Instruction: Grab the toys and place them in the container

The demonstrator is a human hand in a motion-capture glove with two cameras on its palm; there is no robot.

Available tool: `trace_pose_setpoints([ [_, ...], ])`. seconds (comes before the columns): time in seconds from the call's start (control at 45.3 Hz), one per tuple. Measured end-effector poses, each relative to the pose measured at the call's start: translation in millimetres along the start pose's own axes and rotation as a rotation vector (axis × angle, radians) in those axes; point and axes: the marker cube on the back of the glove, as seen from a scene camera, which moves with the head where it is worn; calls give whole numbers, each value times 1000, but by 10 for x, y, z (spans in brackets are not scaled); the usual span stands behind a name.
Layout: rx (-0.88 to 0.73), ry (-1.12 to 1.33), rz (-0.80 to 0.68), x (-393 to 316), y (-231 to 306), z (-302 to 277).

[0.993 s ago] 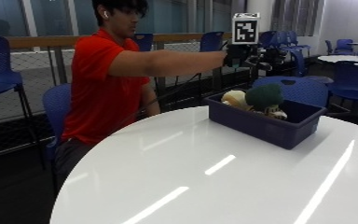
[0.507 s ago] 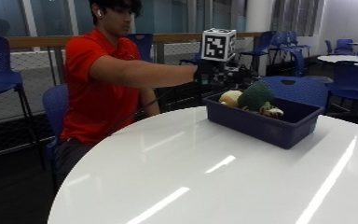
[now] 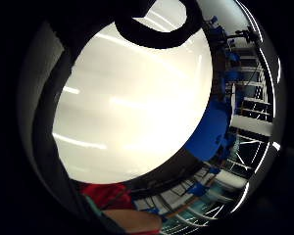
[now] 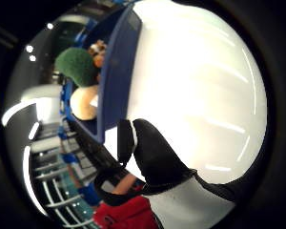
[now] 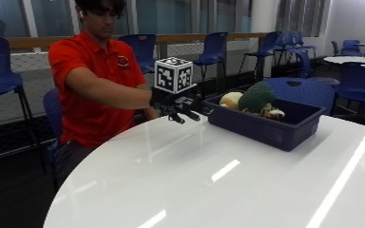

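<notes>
A dark blue container (image 5: pixel 266 125) stands on the white round table (image 5: pixel 233 180) at its far side. In it lie a green plush toy (image 5: pixel 256 96), a cream round toy (image 5: pixel 230 99) and a small brown-and-white toy (image 5: pixel 273 113). My gloved right hand (image 5: pixel 181 108) hovers just above the table, beside the container's near end. Its fingers are loosely spread and hold nothing. The thumb side palm view shows the container (image 4: pixel 115 76) with the green toy (image 4: pixel 76 66) and cream toy (image 4: pixel 83 103), and a gloved finger (image 4: pixel 155 152) over the bare tabletop.
Blue chairs (image 5: pixel 296 88) stand behind the table and along the railing at the back. Another white table (image 5: pixel 358 60) is at the far right. The person sits at the table's far left edge. The little finger side palm view shows only white tabletop (image 3: pixel 132 103).
My hand has drawn back from above the container toward the person and come down to just over the table, holding nothing. The outside camera has shifted too.
</notes>
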Motion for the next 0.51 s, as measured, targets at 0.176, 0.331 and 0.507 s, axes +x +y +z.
trace_pose_setpoints([
  [0.176,-15,-31,40,207,201,183],
  [0.331,-5,-30,46,344,367,250],
  [0.507,24,-5,51,446,539,275],
])
